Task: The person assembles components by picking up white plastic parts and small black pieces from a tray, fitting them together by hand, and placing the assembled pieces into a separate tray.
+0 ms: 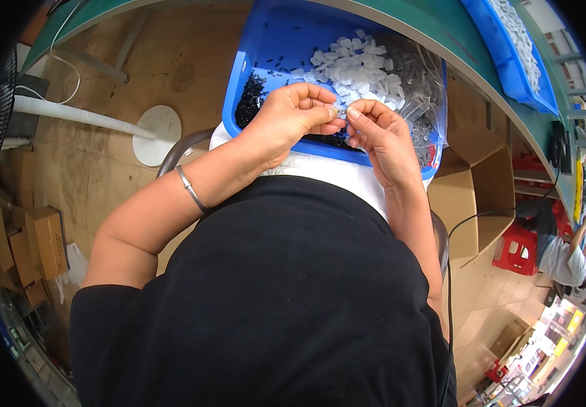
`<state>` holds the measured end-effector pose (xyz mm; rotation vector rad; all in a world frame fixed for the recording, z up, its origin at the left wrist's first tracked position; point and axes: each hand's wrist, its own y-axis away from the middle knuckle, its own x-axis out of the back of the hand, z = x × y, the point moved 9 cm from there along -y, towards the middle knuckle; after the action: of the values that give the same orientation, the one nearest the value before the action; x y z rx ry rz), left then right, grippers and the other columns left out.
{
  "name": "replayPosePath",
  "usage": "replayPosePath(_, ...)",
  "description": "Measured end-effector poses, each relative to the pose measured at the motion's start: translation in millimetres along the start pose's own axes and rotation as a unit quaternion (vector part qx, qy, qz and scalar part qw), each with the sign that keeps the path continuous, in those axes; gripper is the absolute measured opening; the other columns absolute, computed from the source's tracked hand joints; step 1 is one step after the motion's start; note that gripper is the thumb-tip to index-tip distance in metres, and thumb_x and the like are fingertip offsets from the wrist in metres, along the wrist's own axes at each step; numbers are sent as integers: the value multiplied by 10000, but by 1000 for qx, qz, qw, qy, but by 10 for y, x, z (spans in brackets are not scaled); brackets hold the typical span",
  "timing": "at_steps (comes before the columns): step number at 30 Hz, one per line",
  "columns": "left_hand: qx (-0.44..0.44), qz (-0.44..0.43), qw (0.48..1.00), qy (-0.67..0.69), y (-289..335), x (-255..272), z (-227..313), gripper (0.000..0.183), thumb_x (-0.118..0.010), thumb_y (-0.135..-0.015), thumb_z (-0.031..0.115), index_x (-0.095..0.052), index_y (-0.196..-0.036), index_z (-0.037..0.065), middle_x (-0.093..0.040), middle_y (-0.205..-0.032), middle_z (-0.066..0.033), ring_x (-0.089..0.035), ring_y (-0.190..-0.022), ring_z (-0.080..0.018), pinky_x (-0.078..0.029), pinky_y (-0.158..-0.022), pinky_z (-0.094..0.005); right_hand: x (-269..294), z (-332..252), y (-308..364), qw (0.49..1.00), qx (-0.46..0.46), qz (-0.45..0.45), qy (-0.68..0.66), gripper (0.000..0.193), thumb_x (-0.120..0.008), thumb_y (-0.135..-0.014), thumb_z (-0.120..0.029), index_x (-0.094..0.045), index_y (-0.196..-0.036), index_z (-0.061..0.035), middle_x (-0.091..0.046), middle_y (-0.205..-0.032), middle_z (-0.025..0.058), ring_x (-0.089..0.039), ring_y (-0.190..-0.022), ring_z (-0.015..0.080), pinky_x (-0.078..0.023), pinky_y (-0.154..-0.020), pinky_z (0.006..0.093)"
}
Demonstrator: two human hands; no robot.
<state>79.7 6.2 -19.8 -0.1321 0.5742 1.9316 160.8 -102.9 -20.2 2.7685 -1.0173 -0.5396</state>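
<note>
Hands are meeting over the near part of a blue tray, fingertips close together. The left hand is pinching a small see-through piece between thumb and forefinger. The right hand is bringing its thumb and bent forefinger to the right side of that piece; whether they are gripping it is too small to tell. A heap of white translucent pieces is lying in the tray just beyond the fingers. Black pieces are gathering along its left side, and a clear plastic bag is lying along its right. White fabric is showing between the tray and a black shirt. A metal bracelet is circling the left forearm. At upper right, another blue tray is resting on a green surface.
</note>
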Motion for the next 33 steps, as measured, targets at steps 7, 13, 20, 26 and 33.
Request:
replayPosePath(7, -20, 8, 999, -30, 22, -21, -1, 248, -606, -908, 39, -526, -1121, -60, -631, -999, -122, -665, -902, -174, -552, -815, -263, -7, 86, -20, 1000, -12, 14, 10, 133, -634, -895, -127, -616, -944, -5, -614, -778, 23, -534, -682, 70, -424, -604, 205)
replayPosePath(13, -55, 23, 998, -34, 44, -35, 17, 231, -597, -908, 22, -540, -1109, -74, -626, -1010, -125, -661, -905, -174, -549, -800, -253, 16, 138, -22, 999, -12, 45, 6, 124, -606, -913, -114, -588, -957, 1, -635, -804, 50, -555, -684, 87, -467, -648, 216)
replayPosePath(20, -69, 45, 996, -31, 77, -21, 38, 218, -591, -916, 21, -565, -1113, -69, -645, -997, -120, -655, -903, -155, -544, -790, -248, 6, 187, -29, 998, -12, 52, -41, 157, -604, -936, -139, -554, -969, 7, -645, -836, 73, -572, -701, 100, -492, -669, 227)
replayPosePath(26, -73, 42, 995, -47, 82, -46, 33, 252, -600, -923, 41, -576, -1145, -76, -652, -1017, -125, -649, -893, -144, -543, -795, -248, -41, 165, 6, 997, 18, 66, -20, 155, -619, -929, -120, -550, -987, 6, -634, -849, 71, -573, -711, 96, -495, -666, 224)
replayPosePath(33, -24, 30, 999, -32, 18, 1, -47, 286, -605, -924, 55, -570, -1176, -74, -655, -1031, -130, -649, -899, -150, -535, -812, -246, -27, 148, 7, 998, 18, 53, -11, 144, -606, -939, -123, -561, -986, 5, -628, -852, 63, -580, -719, 101, -501, -693, 235)
